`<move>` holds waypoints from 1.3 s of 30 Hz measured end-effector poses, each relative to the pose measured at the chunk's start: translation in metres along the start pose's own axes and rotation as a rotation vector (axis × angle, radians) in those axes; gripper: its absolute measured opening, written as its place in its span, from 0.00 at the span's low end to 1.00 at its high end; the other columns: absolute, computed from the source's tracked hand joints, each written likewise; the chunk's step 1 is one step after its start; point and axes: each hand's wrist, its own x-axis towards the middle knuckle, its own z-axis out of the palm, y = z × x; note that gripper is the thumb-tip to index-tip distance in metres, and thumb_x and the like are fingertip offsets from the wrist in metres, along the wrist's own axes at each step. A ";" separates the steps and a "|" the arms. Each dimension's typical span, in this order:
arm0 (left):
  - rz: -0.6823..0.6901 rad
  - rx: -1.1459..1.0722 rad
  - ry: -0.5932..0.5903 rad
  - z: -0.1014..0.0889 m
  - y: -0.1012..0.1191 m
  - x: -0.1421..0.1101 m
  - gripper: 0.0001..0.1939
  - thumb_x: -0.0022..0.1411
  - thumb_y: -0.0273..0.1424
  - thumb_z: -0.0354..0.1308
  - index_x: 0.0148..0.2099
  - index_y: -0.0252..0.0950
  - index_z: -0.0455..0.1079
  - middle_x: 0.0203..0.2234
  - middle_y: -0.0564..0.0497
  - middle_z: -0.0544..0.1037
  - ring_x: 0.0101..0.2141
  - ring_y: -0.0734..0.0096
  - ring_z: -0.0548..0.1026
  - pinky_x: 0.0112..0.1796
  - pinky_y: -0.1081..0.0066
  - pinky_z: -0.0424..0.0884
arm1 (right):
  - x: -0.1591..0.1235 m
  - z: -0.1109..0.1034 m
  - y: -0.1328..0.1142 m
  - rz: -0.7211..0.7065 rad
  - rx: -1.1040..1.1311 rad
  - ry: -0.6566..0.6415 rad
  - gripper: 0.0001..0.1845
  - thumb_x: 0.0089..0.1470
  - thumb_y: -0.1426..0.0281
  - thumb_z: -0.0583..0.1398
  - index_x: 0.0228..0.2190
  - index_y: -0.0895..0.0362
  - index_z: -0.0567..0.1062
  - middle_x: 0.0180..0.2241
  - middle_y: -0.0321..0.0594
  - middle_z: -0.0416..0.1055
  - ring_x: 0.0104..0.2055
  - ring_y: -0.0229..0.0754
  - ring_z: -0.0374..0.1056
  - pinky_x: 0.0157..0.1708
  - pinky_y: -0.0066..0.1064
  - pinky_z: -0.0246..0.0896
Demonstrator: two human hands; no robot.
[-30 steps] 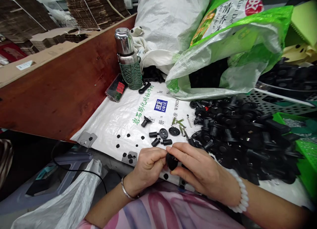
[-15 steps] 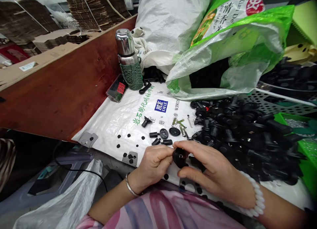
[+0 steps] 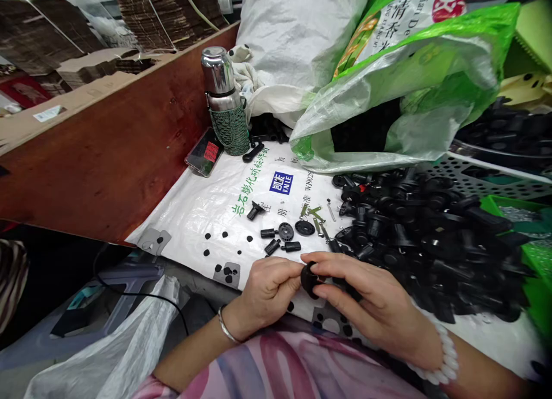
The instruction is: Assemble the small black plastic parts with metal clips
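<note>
My left hand (image 3: 266, 290) and my right hand (image 3: 366, 298) meet near the front edge of the table. Both pinch a small round black plastic part (image 3: 309, 277) between thumb and fingers. The left hand's fingers are curled in against the part's left side. The right hand wraps over it from the right. Just beyond my hands lie a few loose black pieces (image 3: 282, 238) and small metal clips (image 3: 317, 218) on the white printed sack (image 3: 241, 209) that covers the table.
A large heap of black plastic parts (image 3: 422, 232) fills the right. Behind it stand an open green plastic bag (image 3: 401, 94), a white sack (image 3: 293, 37) and a perforated tray (image 3: 483, 180). A steel flask (image 3: 224, 100) and a phone (image 3: 203, 153) sit by the brown wooden board (image 3: 107, 152).
My hands keep working the same black part. The right hand lifted and shifted it a little to the right, then closed back over it against the left fingers.
</note>
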 end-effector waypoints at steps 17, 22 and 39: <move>-0.003 -0.016 -0.007 0.002 0.002 0.002 0.09 0.62 0.28 0.51 0.34 0.33 0.72 0.20 0.50 0.75 0.23 0.75 0.71 0.26 0.76 0.66 | -0.001 0.004 -0.005 -0.082 -0.136 0.075 0.20 0.53 0.71 0.58 0.48 0.62 0.65 0.40 0.48 0.73 0.43 0.41 0.70 0.43 0.29 0.67; 0.004 -0.046 0.039 0.005 0.003 0.002 0.09 0.61 0.25 0.50 0.33 0.33 0.71 0.20 0.51 0.73 0.22 0.75 0.70 0.26 0.76 0.66 | 0.001 0.009 -0.007 -0.106 -0.247 0.125 0.19 0.54 0.68 0.57 0.47 0.63 0.66 0.41 0.51 0.74 0.45 0.43 0.70 0.42 0.29 0.68; 0.025 0.052 -0.050 0.008 0.004 -0.003 0.09 0.59 0.23 0.49 0.29 0.32 0.69 0.17 0.50 0.72 0.20 0.75 0.69 0.23 0.75 0.64 | -0.008 0.004 0.000 0.092 -0.014 -0.025 0.08 0.55 0.74 0.56 0.39 0.54 0.70 0.42 0.41 0.74 0.42 0.38 0.71 0.42 0.27 0.68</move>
